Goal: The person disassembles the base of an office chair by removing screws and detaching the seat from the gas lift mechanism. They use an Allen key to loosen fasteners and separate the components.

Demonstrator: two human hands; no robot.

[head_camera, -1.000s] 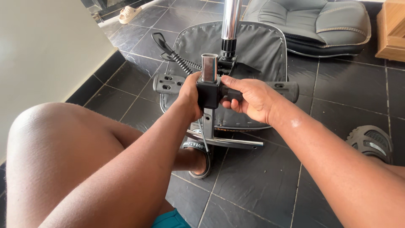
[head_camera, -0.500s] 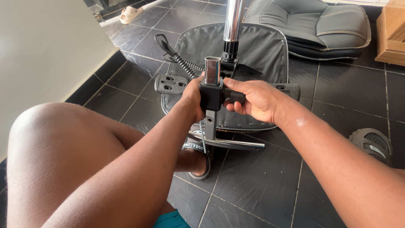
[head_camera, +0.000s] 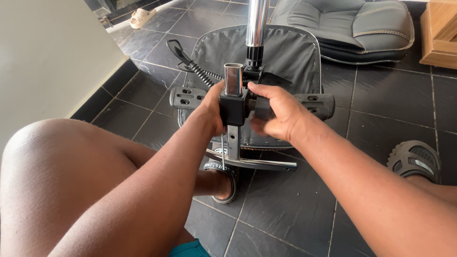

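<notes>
Since a second ago the black bracket [head_camera: 234,105] has shifted slightly in my hands, and my right hand [head_camera: 275,110] has curled further over the part beside it; the chair pieces on the floor lie where they were.

My left hand [head_camera: 213,108] has its grip closed on the left side of the black bracket, thumb and fingers pressed against it. My right hand has its grip closed around a dark knob-like piece on the bracket's right side, fingers wrapped over the top; what lies under the palm is hidden. A flat metal bar [head_camera: 233,80] with a rounded slot-shaped end stands upright through the bracket and runs down below it to a chrome cross piece [head_camera: 259,163] near the floor.

I hold the bracket above an upturned grey chair seat [head_camera: 290,52] that lies on the dark tiled floor [head_camera: 376,95]. A chrome gas cylinder [head_camera: 256,21] rises from the seat's mechanism just behind my hands. Two black armrest pads [head_camera: 186,97] stick out to either side at hand height. A black lever with a coiled spring [head_camera: 193,64] lies angled to the left of the cylinder.

A grey padded cushion [head_camera: 352,26] lies beyond the seat, beside a wooden box [head_camera: 440,35] at the right edge. My bare knee [head_camera: 52,171] fills the lower left, one sandalled foot [head_camera: 220,177] sits under the cross piece, and another sandal [head_camera: 415,160] shows at the right. A pale sandal [head_camera: 142,16] lies by the wall at the top.
</notes>
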